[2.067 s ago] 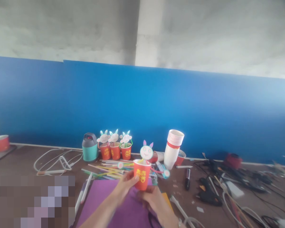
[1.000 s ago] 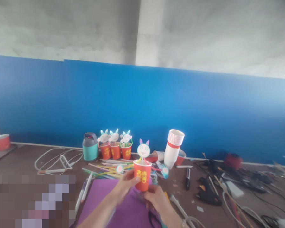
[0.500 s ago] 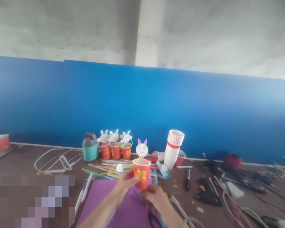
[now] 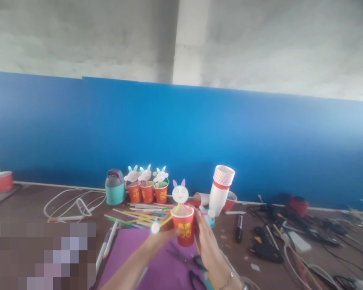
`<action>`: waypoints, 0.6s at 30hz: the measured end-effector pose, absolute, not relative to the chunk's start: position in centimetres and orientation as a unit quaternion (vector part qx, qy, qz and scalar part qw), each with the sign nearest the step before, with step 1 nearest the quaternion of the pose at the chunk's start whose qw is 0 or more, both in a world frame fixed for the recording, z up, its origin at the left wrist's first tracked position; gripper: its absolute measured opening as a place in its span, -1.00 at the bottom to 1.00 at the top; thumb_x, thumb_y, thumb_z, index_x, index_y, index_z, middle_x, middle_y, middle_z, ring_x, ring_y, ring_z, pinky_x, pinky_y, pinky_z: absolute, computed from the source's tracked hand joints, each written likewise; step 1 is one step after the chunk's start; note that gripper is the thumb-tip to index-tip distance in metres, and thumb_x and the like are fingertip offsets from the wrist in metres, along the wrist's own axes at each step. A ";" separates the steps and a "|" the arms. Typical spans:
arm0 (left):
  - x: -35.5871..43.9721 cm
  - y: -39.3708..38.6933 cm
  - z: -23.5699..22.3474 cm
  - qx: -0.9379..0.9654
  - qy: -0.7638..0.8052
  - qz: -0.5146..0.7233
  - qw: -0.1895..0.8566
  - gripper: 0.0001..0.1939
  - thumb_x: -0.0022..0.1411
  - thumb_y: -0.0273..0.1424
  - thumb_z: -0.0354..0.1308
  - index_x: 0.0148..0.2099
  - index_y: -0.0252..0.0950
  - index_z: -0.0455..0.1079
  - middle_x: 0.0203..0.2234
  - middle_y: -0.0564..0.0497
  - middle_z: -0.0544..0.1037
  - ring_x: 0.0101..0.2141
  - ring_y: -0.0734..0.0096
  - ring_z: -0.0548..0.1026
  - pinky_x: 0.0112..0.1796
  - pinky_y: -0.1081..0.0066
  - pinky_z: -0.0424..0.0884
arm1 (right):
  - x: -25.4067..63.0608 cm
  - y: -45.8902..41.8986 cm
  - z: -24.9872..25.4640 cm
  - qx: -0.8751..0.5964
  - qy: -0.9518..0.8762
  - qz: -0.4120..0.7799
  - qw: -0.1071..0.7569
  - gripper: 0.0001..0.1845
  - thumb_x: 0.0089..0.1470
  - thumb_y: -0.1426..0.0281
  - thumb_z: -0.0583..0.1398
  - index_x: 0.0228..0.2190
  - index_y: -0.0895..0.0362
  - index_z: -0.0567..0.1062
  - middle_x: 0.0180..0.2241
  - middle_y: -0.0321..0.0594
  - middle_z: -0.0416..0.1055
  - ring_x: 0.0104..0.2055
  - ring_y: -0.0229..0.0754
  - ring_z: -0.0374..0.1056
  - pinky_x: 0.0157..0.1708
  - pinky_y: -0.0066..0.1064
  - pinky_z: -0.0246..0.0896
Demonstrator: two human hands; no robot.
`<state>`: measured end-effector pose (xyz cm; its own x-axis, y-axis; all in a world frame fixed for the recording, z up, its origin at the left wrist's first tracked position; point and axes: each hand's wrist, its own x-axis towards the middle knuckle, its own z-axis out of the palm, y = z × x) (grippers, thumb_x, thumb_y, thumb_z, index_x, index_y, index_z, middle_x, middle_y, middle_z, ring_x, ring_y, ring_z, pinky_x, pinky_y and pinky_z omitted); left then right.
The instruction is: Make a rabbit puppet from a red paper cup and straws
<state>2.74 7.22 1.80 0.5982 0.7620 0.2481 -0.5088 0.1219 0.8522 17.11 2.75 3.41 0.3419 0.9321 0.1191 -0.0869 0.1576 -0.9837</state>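
A red paper cup (image 4: 184, 237) with gold characters is held upright over the purple sheet. From its mouth rises a white paper rabbit face (image 4: 180, 194) with purple ears, and straw arms ending in round pale discs (image 4: 155, 227) stick out to the sides. My left hand (image 4: 165, 235) is closed on the cup's left side, thumb at the front. Against its right side presses my right hand (image 4: 206, 237), its fingers reaching up near the rim and partly hidden. Scissors (image 4: 196, 264) with dark handles lie on the purple sheet (image 4: 124, 253), below the cup.
Several straws (image 4: 139, 215) lie behind the sheet. Three red cups with rabbit faces (image 4: 147, 191) stand at the back, beside a teal container (image 4: 115, 191). A leaning stack of white cups (image 4: 219, 193), a marker (image 4: 239, 228), a black glue gun (image 4: 266, 245) and cables are to the right.
The cup has come lower and slightly right, looking a little larger. My right hand has moved from below the cup up to its right side, uncovering the scissors.
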 end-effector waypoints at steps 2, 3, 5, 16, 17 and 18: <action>2.4 7.0 2.2 0.497 0.123 0.462 0.724 -0.43 -0.01 -0.23 0.34 0.07 -0.18 0.36 0.06 -0.14 0.42 0.08 -0.01 0.32 0.06 0.11 0.19 | 17.1 2.6 3.8 -0.513 -0.403 0.409 0.638 -0.39 0.01 -0.10 0.05 -0.07 0.03 0.48 -0.05 -0.15 0.45 -0.01 -0.02 0.35 -0.15 -0.33 0.32; 2.3 6.9 2.4 0.491 0.121 0.476 0.720 -0.43 0.03 -0.19 0.31 0.10 -0.16 0.34 0.07 -0.13 0.41 0.09 -0.01 0.31 0.06 0.11 0.19 | 17.0 2.4 3.9 -0.513 -0.396 0.419 0.636 -0.39 0.00 -0.10 0.06 -0.10 0.04 0.50 -0.07 -0.14 0.47 -0.03 -0.02 0.36 -0.16 -0.33 0.32; 1.9 6.9 2.8 0.479 0.113 0.484 0.723 -0.41 0.06 -0.15 0.27 0.13 -0.16 0.30 0.06 -0.14 0.41 0.08 -0.02 0.32 0.05 0.10 0.19 | 17.1 2.3 4.1 -0.504 -0.399 0.432 0.632 -0.41 -0.02 -0.09 0.09 -0.15 0.07 0.52 -0.10 -0.12 0.48 -0.07 -0.02 0.38 -0.16 -0.33 0.32; 2.5 7.0 3.8 0.430 0.231 0.467 0.738 -0.51 -0.07 -0.23 0.37 -0.07 -0.29 0.47 -0.12 -0.15 0.57 -0.06 -0.01 0.47 0.02 0.13 0.26 | 18.4 3.1 4.7 -0.553 -0.574 0.362 0.483 -0.69 0.04 0.23 0.09 -0.44 0.16 0.54 -0.46 -0.22 0.49 -0.36 -0.15 0.32 -0.30 -0.41 0.20; 2.7 6.9 3.8 0.425 0.256 0.475 0.727 -0.54 -0.08 -0.23 0.37 -0.11 -0.31 0.49 -0.17 -0.16 0.59 -0.11 -0.01 0.50 -0.01 0.13 0.29 | 18.3 3.1 4.7 -0.554 -0.573 0.363 0.482 -0.68 0.05 0.22 0.08 -0.43 0.16 0.54 -0.45 -0.21 0.49 -0.34 -0.14 0.33 -0.29 -0.41 0.20; 2.8 7.0 3.7 0.421 0.277 0.482 0.717 -0.56 -0.08 -0.23 0.37 -0.14 -0.33 0.50 -0.22 -0.17 0.61 -0.15 0.00 0.52 -0.04 0.13 0.32 | 18.2 3.1 4.8 -0.554 -0.563 0.371 0.489 -0.65 0.07 0.19 0.08 -0.41 0.16 0.55 -0.41 -0.19 0.50 -0.30 -0.12 0.34 -0.27 -0.40 0.20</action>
